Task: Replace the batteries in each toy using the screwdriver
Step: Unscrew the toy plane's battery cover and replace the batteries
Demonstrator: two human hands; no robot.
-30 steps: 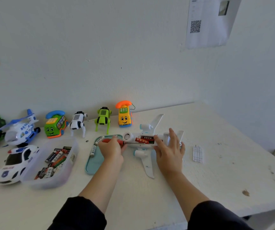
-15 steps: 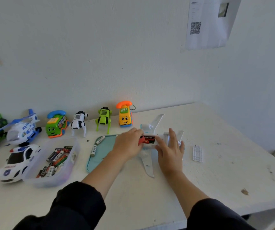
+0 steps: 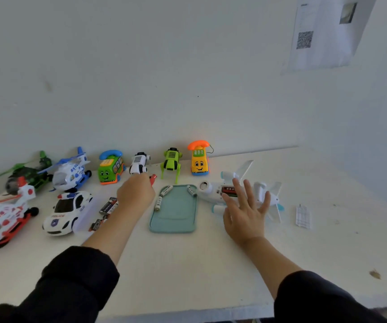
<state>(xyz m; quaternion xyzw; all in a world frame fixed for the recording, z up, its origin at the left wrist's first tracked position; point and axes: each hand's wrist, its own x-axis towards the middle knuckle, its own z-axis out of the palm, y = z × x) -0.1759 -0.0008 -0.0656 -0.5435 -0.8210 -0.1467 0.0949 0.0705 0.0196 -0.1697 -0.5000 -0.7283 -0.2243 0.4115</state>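
Two hands out over the table (image 3: 188,264), plane opened up.
We see the left hand (image 3: 135,194) curled round a red-tipped tool (image 3: 153,179), right hand (image 3: 246,209) fingers spread above the plane (image 3: 213,191); three loose batteries on one green tray (image 3: 176,213), more in a box (image 3: 87,217); behind, nine other toys, a phone toy (image 3: 199,162) nearest the plane.

The white plane (image 3: 241,192) lies on the counter at centre right, its open bay showing red batteries (image 3: 229,190). Two white batteries (image 3: 163,197) lie along the teal tray's (image 3: 176,215) left rim. The screwdriver's red handle (image 3: 153,179) pokes from the left hand (image 3: 135,194).
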